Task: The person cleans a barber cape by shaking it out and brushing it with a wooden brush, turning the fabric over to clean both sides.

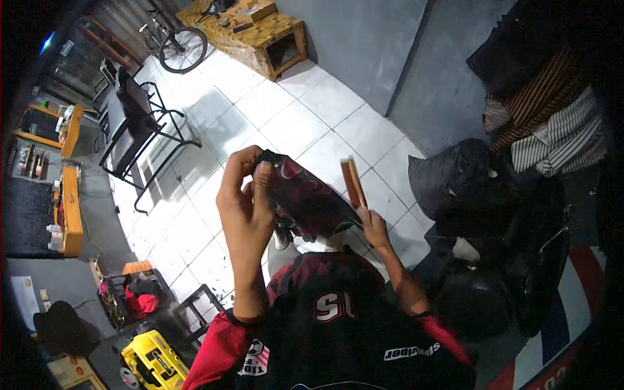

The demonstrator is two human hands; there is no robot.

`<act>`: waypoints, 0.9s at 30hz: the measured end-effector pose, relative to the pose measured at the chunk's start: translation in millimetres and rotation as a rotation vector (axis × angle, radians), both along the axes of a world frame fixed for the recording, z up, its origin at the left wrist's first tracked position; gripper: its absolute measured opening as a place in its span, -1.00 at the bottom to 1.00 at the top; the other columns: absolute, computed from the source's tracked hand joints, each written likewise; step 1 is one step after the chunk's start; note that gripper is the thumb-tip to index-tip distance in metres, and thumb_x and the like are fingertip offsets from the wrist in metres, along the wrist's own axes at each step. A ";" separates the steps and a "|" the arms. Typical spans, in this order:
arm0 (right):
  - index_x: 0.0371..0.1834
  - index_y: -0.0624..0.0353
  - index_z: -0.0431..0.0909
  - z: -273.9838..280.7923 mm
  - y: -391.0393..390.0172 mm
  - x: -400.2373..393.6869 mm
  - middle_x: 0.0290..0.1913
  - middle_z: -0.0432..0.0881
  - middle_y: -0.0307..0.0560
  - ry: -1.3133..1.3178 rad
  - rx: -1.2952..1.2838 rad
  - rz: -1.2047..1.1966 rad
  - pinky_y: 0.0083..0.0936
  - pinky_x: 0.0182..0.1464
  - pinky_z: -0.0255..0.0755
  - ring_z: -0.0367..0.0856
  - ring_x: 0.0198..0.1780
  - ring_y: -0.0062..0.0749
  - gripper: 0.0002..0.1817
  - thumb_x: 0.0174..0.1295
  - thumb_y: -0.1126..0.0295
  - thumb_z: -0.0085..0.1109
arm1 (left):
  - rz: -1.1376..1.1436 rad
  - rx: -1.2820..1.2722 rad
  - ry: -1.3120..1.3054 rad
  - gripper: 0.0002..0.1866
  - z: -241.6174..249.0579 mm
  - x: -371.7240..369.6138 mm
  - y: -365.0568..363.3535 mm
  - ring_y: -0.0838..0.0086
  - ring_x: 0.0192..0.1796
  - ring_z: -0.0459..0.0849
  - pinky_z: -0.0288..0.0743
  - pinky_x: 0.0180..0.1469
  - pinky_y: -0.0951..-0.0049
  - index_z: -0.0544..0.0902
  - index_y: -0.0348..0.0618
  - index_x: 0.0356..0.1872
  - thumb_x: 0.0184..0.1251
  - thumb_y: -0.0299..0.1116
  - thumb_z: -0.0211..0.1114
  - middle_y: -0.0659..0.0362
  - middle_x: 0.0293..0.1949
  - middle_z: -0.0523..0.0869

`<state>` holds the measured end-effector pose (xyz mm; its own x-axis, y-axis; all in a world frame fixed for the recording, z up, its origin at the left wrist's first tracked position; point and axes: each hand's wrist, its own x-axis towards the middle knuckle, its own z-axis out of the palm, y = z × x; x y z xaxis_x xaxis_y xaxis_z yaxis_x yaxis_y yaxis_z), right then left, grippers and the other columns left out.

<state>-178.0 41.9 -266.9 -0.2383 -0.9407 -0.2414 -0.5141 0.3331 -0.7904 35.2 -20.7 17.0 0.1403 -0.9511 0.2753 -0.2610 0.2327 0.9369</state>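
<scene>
1. Nearest the camera, at the bottom centre of the frame, a red and black jersey (331, 325) with white lettering is seen, worn by the person.
2. At the lower left, a yellow case (153, 361) is set on the floor, well apart from both hands.
3. At the upper left, a black metal stand (140, 123) and a bicycle wheel (183, 49) are seen on the white tiled floor (292, 110).
4. Left of centre, the left hand (247, 201) is raised and closed on the upper edge of a dark patterned cloth (309, 198), pinched between thumb and fingers.
5. The cloth is held at the centre of the frame between both hands; it looks soft, crumpled and dark, with reddish markings.
6. Right of centre, the right hand (372, 224) is closed on a thin brown comb-like piece (353, 183), held upright just beside the cloth.
7. It is judged that the cloth could slip from so small a pinch, or the upright piece could snag its folds.
8. At the right, a black bag (455, 175) and striped fabric (552, 123) are seen.
</scene>
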 end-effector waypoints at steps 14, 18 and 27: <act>-0.14 0.27 0.39 -8.3 7.7 24.6 -0.28 0.51 0.28 -0.049 -0.122 0.589 -0.10 -0.23 0.32 0.45 -0.17 0.22 -0.64 0.25 0.20 -0.25 | -0.148 -0.022 0.533 -0.83 8.9 5.4 -3.0 0.68 -0.34 0.50 0.37 -0.28 0.72 0.46 -0.35 -0.16 0.29 -0.47 0.09 0.22 -0.34 0.57; -0.19 0.25 0.47 -45.7 40.1 -19.7 -0.28 0.53 0.26 0.111 0.072 0.428 -0.08 -0.18 0.31 0.46 -0.16 0.21 -0.48 0.27 0.02 -0.35 | -0.178 -0.098 0.629 -0.71 12.8 18.9 -5.0 0.58 -0.23 0.56 0.41 -0.14 0.64 0.42 -0.41 -0.03 0.25 -0.51 0.11 0.14 -0.24 0.61; -0.24 0.22 0.44 104.6 -18.8 43.9 -0.51 0.42 0.03 -0.456 -0.072 0.017 -0.35 -0.46 0.31 0.41 -0.56 -0.19 -0.76 0.25 0.26 -0.09 | -0.379 0.090 0.381 -0.48 -5.6 0.1 -5.9 0.47 0.06 0.42 0.23 0.15 0.46 0.29 -0.37 0.18 0.15 -0.62 0.15 0.10 0.03 0.45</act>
<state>-134.1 23.1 -162.3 -0.1073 -0.9617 -0.2521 -0.1135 0.2638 -0.9579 35.3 -26.6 11.4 -0.1433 -0.9718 0.1870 0.1876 0.1589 0.9693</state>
